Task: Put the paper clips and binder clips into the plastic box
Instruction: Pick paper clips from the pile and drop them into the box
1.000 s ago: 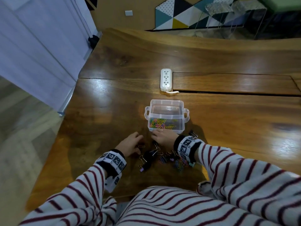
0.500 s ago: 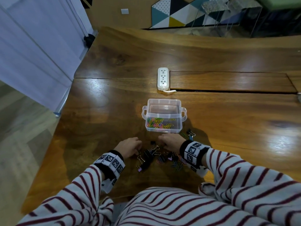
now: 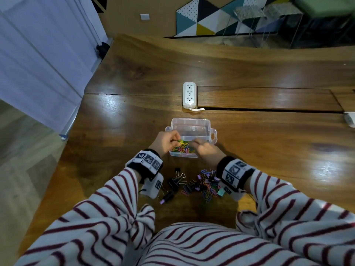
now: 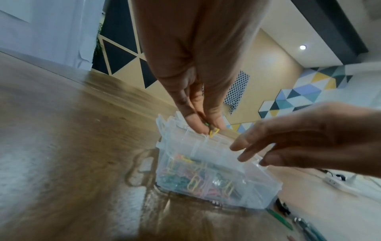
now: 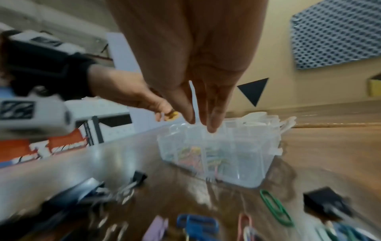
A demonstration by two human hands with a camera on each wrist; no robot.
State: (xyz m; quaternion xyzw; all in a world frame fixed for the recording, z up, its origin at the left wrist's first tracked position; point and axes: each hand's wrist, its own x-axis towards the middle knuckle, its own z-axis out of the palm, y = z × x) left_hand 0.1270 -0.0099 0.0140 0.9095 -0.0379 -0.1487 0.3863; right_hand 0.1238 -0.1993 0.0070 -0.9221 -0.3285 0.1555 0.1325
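Head view shows both hands risen from the pile to the one plastic box (image 3: pixel 192 127), which has stayed below the single power strip (image 3: pixel 189 95). The left hand (image 3: pixel 167 142) pinches a few paper clips (image 4: pixel 212 131) over the near compartment; the right hand (image 3: pixel 206 149) hovers there, fingers straight. Binder clips (image 3: pixel 177 182) and loose clips (image 3: pixel 208 186), too many to count, lie on the table (image 3: pixel 115 131) between the wrists.

This looks like an office or studio room: a long wooden counter (image 3: pixel 249 150) carries a white power strip (image 3: pixel 189 95), and beyond the counter stands a wall of geometric triangle panels (image 3: pixel 207 18).
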